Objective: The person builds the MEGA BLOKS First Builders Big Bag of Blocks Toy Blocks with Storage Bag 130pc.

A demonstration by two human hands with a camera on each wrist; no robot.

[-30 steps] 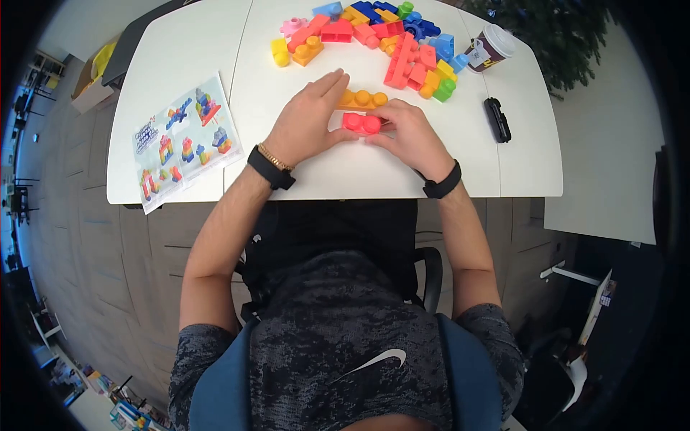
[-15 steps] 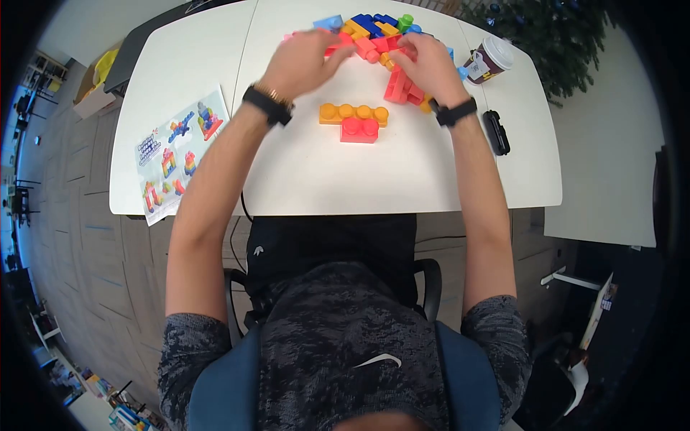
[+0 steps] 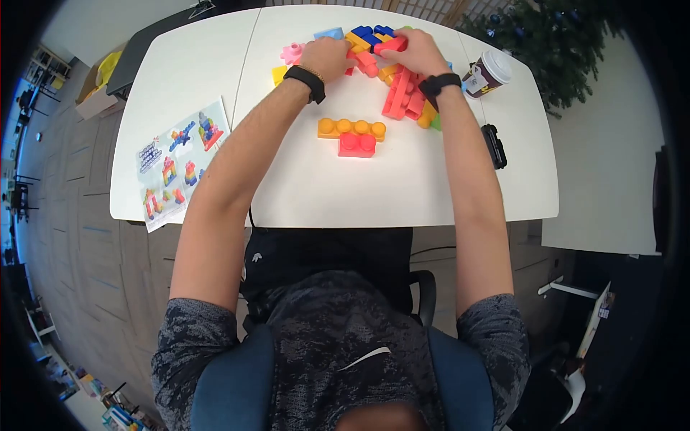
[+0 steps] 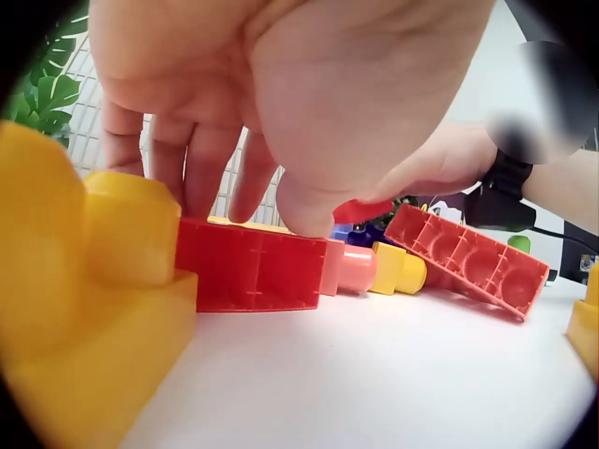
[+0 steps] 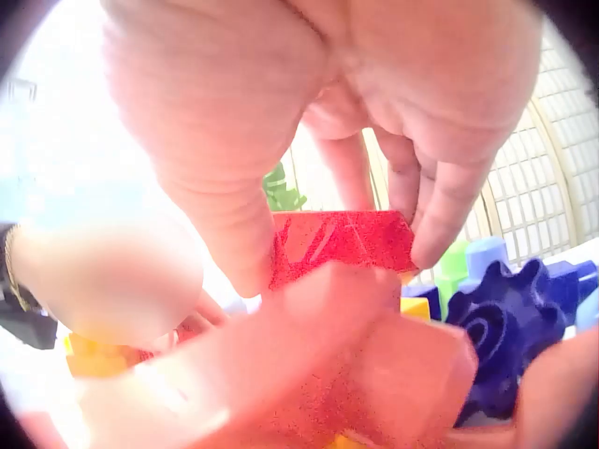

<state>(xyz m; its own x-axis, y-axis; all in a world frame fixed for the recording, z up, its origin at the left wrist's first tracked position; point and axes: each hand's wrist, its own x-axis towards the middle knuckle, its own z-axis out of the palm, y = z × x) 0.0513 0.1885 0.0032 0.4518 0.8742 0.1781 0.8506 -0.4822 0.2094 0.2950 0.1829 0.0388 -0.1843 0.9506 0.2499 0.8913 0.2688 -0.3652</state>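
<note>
At the back of the table my left hand (image 3: pixel 327 59) is over a red toy brick (image 4: pixel 248 271) that lies on its side, hollow underside toward the left wrist camera. The thumb rests at its top right corner and the fingers reach down behind it. My right hand (image 3: pixel 424 52) pinches another red brick (image 3: pixel 392 47) between thumb and fingers, above the right part of the brick pile. Closer to the body, an orange four-stud brick (image 3: pixel 352 128) stands behind a red two-stud brick (image 3: pixel 356 146), both studs up.
Around the hands lie several loose bricks, among them a long red one (image 3: pixel 397 93) and a dark blue gear (image 5: pixel 505 327). A paper cup (image 3: pixel 489 73) and a black case (image 3: pixel 494 146) stand at the right. The picture sheet (image 3: pixel 176 161) lies at the left.
Both hands have left the orange and red bricks near the front and reached to the pile at the back. My right hand has taken hold of a red brick; my left has come down on another.
</note>
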